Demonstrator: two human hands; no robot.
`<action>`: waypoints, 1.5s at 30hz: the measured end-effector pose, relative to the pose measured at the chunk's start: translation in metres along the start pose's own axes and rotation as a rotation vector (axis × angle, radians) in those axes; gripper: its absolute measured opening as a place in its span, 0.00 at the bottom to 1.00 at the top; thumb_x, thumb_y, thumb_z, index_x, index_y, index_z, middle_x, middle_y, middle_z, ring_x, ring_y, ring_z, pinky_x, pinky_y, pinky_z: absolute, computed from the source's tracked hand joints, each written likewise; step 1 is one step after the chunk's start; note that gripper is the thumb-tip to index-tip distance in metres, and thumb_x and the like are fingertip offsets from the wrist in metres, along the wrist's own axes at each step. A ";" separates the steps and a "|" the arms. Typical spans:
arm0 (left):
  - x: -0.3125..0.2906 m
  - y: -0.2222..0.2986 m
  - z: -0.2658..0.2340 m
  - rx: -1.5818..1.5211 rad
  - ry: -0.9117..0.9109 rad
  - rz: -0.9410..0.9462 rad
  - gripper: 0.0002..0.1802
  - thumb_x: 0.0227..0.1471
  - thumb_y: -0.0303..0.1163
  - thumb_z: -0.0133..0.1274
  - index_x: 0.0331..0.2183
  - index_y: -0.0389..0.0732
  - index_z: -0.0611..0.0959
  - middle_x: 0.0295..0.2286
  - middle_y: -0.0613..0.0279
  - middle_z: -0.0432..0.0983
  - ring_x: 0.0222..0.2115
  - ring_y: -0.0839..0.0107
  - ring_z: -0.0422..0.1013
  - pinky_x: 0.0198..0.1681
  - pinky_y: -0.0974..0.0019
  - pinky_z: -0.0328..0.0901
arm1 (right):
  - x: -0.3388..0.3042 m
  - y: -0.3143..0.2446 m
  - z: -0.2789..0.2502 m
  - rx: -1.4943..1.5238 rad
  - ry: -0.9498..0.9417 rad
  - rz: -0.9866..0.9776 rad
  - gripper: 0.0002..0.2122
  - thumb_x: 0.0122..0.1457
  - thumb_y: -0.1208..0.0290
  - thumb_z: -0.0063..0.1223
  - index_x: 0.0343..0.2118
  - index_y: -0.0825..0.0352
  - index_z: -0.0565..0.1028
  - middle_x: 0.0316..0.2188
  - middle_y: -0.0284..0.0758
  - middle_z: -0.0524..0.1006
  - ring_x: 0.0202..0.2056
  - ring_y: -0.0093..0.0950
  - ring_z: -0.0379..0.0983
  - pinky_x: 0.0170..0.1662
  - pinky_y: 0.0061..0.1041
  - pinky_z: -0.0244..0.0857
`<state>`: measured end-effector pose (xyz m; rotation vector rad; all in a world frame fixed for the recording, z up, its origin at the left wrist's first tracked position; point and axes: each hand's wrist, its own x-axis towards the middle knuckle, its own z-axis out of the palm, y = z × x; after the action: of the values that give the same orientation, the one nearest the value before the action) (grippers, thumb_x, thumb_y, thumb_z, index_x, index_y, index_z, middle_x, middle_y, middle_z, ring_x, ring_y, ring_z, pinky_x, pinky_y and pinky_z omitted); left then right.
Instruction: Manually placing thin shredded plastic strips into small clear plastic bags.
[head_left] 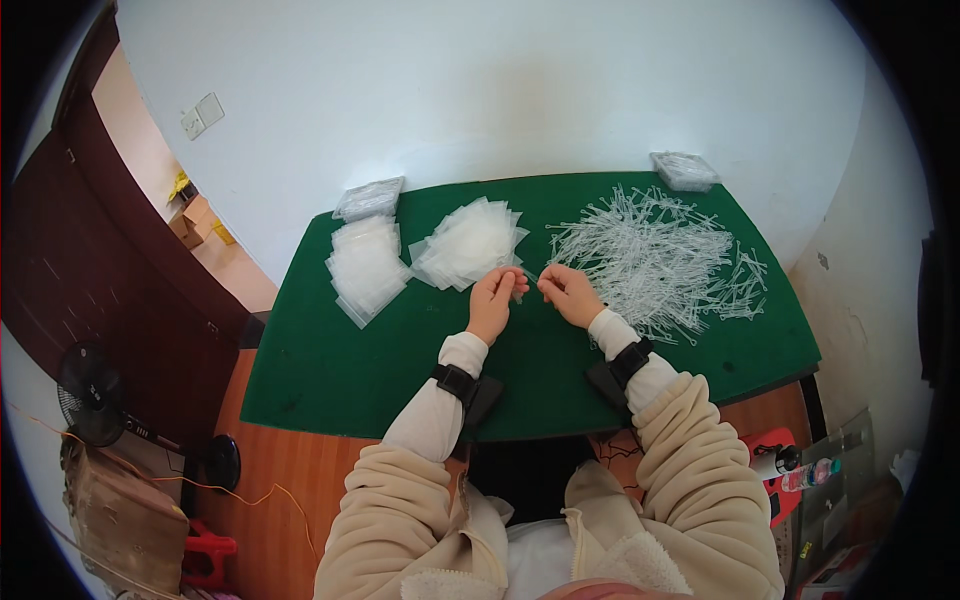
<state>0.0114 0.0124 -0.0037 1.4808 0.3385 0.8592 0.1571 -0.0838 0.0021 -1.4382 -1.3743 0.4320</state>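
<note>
My left hand [490,304] is closed in a pinch over the middle of the green table. Close to its right, my right hand [573,297] is pinched too, with its fingertips facing the left ones. Something thin and clear shows in the small gap between them, too fine to name surely. Just beyond my left hand lies a fanned pile of clear plastic bags [465,243]. A large loose heap of thin clear plastic sticks with looped ends [650,260] spreads beside and beyond my right hand.
A second pile of clear bags [366,262] lies farther left. Packed clear bundles sit at the far left corner [370,199] and far right corner [685,171]. The green tabletop [340,370] meets a white wall. A black fan [92,393] stands left; bottles [810,474] stand low right.
</note>
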 end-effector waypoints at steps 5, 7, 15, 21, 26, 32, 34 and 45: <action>-0.001 0.004 0.000 -0.115 0.054 -0.047 0.14 0.56 0.34 0.41 0.37 0.34 0.74 0.33 0.59 0.72 0.35 0.71 0.69 0.41 0.70 0.64 | 0.001 -0.009 0.000 0.358 -0.040 0.158 0.06 0.54 0.69 0.46 0.25 0.66 0.69 0.16 0.28 0.69 0.16 0.16 0.62 0.19 0.14 0.55; -0.001 0.005 0.000 -0.113 0.000 -0.017 0.14 0.56 0.34 0.40 0.38 0.34 0.73 0.34 0.58 0.72 0.36 0.71 0.69 0.41 0.69 0.63 | 0.001 -0.012 0.002 0.423 -0.066 0.181 0.06 0.54 0.69 0.46 0.24 0.65 0.69 0.16 0.27 0.69 0.16 0.14 0.62 0.19 0.13 0.54; -0.003 0.009 0.003 -0.100 -0.142 0.044 0.14 0.56 0.33 0.39 0.38 0.33 0.73 0.37 0.57 0.71 0.39 0.71 0.68 0.44 0.68 0.62 | -0.001 -0.007 0.002 0.545 -0.230 0.251 0.06 0.54 0.69 0.47 0.24 0.64 0.69 0.16 0.27 0.69 0.15 0.15 0.61 0.18 0.12 0.52; -0.003 0.009 0.003 -0.111 -0.128 0.046 0.13 0.56 0.32 0.40 0.38 0.33 0.73 0.35 0.57 0.72 0.37 0.72 0.68 0.43 0.69 0.62 | -0.001 -0.011 0.003 0.536 -0.209 0.311 0.06 0.53 0.68 0.49 0.27 0.64 0.69 0.16 0.28 0.70 0.14 0.15 0.61 0.17 0.12 0.51; -0.005 0.011 0.004 -0.064 -0.129 0.042 0.13 0.55 0.32 0.41 0.37 0.33 0.73 0.32 0.58 0.73 0.35 0.72 0.69 0.42 0.70 0.63 | 0.000 -0.009 0.003 0.519 -0.245 0.344 0.07 0.52 0.67 0.51 0.29 0.65 0.69 0.17 0.28 0.70 0.14 0.15 0.61 0.17 0.13 0.52; -0.001 0.004 -0.001 0.126 -0.130 0.130 0.11 0.54 0.31 0.41 0.35 0.33 0.74 0.30 0.59 0.74 0.32 0.73 0.70 0.39 0.72 0.63 | 0.000 0.002 0.004 0.239 -0.101 0.206 0.08 0.48 0.69 0.53 0.30 0.66 0.70 0.18 0.31 0.71 0.16 0.19 0.64 0.20 0.17 0.56; -0.001 0.004 0.001 0.160 -0.133 0.146 0.11 0.54 0.30 0.42 0.34 0.33 0.74 0.29 0.59 0.74 0.32 0.73 0.70 0.39 0.72 0.63 | 0.000 0.017 0.000 -0.136 0.068 -0.009 0.09 0.45 0.70 0.53 0.30 0.65 0.71 0.20 0.33 0.72 0.21 0.23 0.67 0.23 0.21 0.60; -0.003 0.002 -0.002 0.394 -0.305 0.017 0.11 0.53 0.29 0.41 0.32 0.32 0.75 0.28 0.58 0.75 0.31 0.72 0.72 0.37 0.72 0.65 | -0.004 0.016 -0.005 -0.963 0.213 -0.091 0.04 0.41 0.72 0.51 0.23 0.59 0.74 0.24 0.33 0.71 0.33 0.33 0.66 0.35 0.33 0.60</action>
<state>0.0070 0.0118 -0.0031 1.9537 0.2766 0.5855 0.1685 -0.0857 -0.0110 -2.0817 -1.5285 -0.5194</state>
